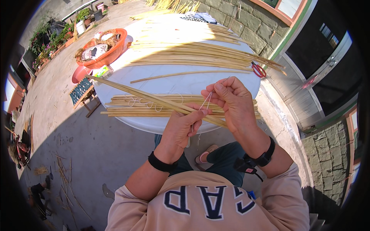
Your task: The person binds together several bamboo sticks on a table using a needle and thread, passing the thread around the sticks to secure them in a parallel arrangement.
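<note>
My left hand (184,125) is closed around a few long pale straw stalks (135,91), which slant from the far left toward my right wrist. White thread (208,101) loops up from the left fingers to my right hand (233,100), where thumb and fingers pinch it. A thin line, perhaps a needle, shows at the right fingertips, too fine to tell. Beneath both hands, a row of trimmed stalks (127,110) lies side by side along the near edge of the white round table (119,79). More loose thread (157,104) curls over that row.
Beyond lie a single stalk (173,76) and a wide spread of stalks (185,56). Red-handled scissors (259,70) rest at the table's right edge. Left of the table stand an orange basin (122,44) with packages and a folding stool (80,95). A stone wall (246,23) rises behind.
</note>
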The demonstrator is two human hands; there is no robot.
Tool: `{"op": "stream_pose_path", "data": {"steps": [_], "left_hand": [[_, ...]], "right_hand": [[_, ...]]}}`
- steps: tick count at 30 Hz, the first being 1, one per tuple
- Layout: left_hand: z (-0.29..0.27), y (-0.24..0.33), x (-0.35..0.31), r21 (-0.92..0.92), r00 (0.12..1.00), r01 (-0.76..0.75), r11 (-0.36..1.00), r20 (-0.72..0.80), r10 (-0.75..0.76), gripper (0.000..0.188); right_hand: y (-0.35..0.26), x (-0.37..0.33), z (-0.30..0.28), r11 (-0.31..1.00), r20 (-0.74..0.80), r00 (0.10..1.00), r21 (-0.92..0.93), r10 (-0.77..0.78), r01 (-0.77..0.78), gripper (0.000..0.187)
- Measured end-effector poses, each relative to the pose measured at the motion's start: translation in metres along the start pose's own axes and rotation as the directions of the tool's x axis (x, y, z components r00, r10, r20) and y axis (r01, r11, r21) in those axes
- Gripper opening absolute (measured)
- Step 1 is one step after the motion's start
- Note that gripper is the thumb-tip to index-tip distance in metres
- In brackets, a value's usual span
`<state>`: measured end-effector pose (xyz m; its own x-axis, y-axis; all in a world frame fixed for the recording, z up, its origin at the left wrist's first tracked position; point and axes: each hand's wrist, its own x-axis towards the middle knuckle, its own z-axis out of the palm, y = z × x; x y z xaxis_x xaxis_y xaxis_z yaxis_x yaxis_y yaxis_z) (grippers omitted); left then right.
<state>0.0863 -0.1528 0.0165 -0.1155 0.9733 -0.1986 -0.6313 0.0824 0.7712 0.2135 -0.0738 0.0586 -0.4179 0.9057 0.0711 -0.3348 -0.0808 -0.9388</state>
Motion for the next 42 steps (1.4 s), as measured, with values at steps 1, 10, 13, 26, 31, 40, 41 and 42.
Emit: {"op": "stream_pose_path", "data": {"steps": [1, 10, 13, 26, 31, 40, 41, 42], "left_hand": [[-0.001, 0.000, 0.000, 0.000, 1.000, 0.006, 1.000, 0.014, -0.006, 0.007], [-0.004, 0.002, 0.001, -0.024, 0.998, 0.045, 0.999, 0.038, -0.045, 0.007], [-0.006, -0.003, -0.006, -0.016, 0.999, 0.038, 0.999, 0.009, -0.038, 0.007], [0.009, 0.026, 0.013, 0.048, 0.990, -0.071, 0.996, 0.124, 0.064, 0.015], [0.009, 0.039, 0.026, 0.064, 0.989, -0.084, 0.994, 0.129, 0.075, 0.013], [-0.020, 0.055, 0.049, 0.070, 0.994, -0.066, 0.995, 0.097, 0.059, 0.012], [-0.022, 0.055, 0.052, 0.063, 0.994, -0.049, 0.997, 0.100, 0.043, 0.012], [-0.025, 0.055, 0.056, 0.053, 0.994, -0.030, 0.998, 0.103, 0.024, 0.012]], "right_hand": [[-0.001, 0.001, -0.001, 0.999, 0.015, 1.000, -0.023, -0.025, 0.025, 0.007], [-0.006, 0.007, 0.002, 0.984, 0.187, 0.976, -0.117, -0.107, 0.131, 0.006], [-0.006, 0.000, 0.003, 0.993, 0.177, 0.984, -0.112, -0.025, 0.046, 0.006], [-0.053, 0.037, 0.013, 0.964, 0.291, 0.944, -0.164, -0.156, 0.210, 0.011], [-0.083, 0.054, 0.010, 0.091, 0.637, 0.582, -0.631, -0.506, 0.770, 0.010], [-0.217, 0.124, -0.054, -0.658, 0.763, 0.308, -0.646, -0.568, 0.388, 0.015], [-0.236, 0.134, -0.065, -0.735, 0.788, 0.212, -0.615, -0.578, 0.287, 0.011], [-0.255, 0.142, -0.079, -0.684, 0.723, 0.274, -0.690, -0.634, 0.238, 0.010]]}}
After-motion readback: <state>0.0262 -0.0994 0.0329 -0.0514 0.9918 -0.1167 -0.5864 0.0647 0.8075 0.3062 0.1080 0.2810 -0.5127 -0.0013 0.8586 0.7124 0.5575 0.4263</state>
